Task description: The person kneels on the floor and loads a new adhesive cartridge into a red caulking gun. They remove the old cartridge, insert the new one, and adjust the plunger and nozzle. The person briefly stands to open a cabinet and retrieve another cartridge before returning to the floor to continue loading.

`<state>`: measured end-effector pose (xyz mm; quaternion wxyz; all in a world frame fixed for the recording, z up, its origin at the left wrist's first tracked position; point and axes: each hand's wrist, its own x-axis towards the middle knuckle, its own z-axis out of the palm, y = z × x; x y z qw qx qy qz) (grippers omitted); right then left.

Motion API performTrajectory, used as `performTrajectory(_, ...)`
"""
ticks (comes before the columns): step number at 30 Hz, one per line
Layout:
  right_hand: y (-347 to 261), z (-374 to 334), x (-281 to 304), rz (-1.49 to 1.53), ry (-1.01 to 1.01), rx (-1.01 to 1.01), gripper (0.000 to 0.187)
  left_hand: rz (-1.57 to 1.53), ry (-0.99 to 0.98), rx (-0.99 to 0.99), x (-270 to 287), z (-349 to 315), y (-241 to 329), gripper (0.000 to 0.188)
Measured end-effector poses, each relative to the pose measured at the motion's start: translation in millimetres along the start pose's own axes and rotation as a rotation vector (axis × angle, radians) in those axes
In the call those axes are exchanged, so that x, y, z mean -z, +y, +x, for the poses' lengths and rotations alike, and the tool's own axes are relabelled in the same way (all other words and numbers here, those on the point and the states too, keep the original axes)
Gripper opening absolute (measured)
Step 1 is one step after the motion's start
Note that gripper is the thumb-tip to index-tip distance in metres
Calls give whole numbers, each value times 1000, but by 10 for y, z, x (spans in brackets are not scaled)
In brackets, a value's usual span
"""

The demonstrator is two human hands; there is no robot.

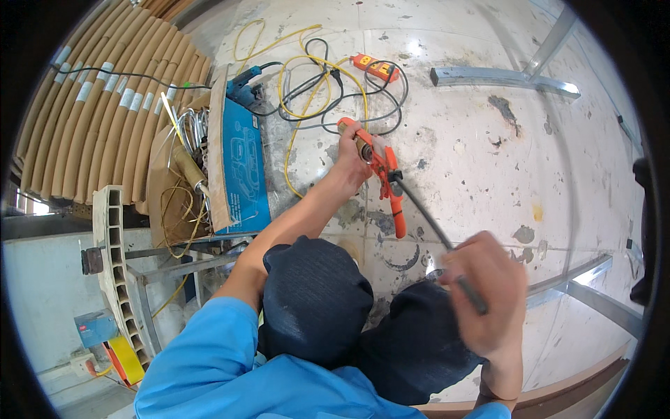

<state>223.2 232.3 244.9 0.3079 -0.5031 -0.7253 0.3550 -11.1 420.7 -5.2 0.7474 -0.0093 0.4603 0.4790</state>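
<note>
My left hand (352,153) is closed around an orange hand tool (382,171) just above the floor. A brassy round part (363,148) of it shows beside my fingers, and an orange grip sticks out toward me. From a black fitting on the tool, a long dark metal rod (427,215) slants down to the right. My right hand (488,293), slightly smeared by motion, is wrapped round the rod's near end, above my right knee. The tool's exact kind cannot be made out.
Yellow and black cables (324,80) lie coiled beyond my left hand, by an orange power strip (375,68). A blue cardboard box (241,167) with a blue power tool (244,87) stands at left, beside stacked brown cartons (91,105). Metal frames (506,77) lie at right.
</note>
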Motion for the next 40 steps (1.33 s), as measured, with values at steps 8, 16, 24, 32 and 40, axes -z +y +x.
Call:
performTrajectory(8, -438, -1, -300, -210, -55, 317, 48, -295, -195, 244, 11, 300, -45, 35)
performTrajectory(16, -477, 91, -425, -309, 153, 409, 54, -287, -257, 315, 63, 330, -45, 32)
performTrajectory(24, -210, 169, -140, 409, 105, 91, 41, -152, -198, 99, -88, 55, -110, 22)
performTrajectory(32, 70, 132, -64, 718, 351, 88, 58, 9, -39, 161, -518, -348, 65, 50)
performTrajectory(40, 409, 58, -115, 838, 437, -5, 64, -6, 45, 184, -212, -242, -161, 52)
